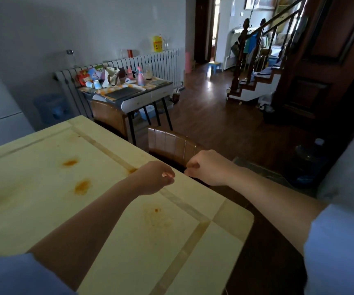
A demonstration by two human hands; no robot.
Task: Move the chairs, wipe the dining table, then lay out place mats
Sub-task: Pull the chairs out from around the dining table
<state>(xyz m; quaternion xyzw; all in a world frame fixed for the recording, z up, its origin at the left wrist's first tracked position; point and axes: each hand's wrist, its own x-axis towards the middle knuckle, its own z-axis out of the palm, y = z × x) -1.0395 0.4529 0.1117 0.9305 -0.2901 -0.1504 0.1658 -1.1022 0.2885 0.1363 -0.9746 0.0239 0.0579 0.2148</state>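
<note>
The brown chair (171, 143) stood tucked under the dining table (44, 199) just beyond the left hand (154, 177) and right hand (209, 167), both clenched on nothing. Orange stains (82, 186) lay left of them; a cluttered side table (137, 99) and second chair (108, 116) crowded farther ahead.

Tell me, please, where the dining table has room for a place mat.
The dining table is bare, though stains mark its middle. The left hand and right hand crowd the edge by the chair. The side table is cluttered.
</note>
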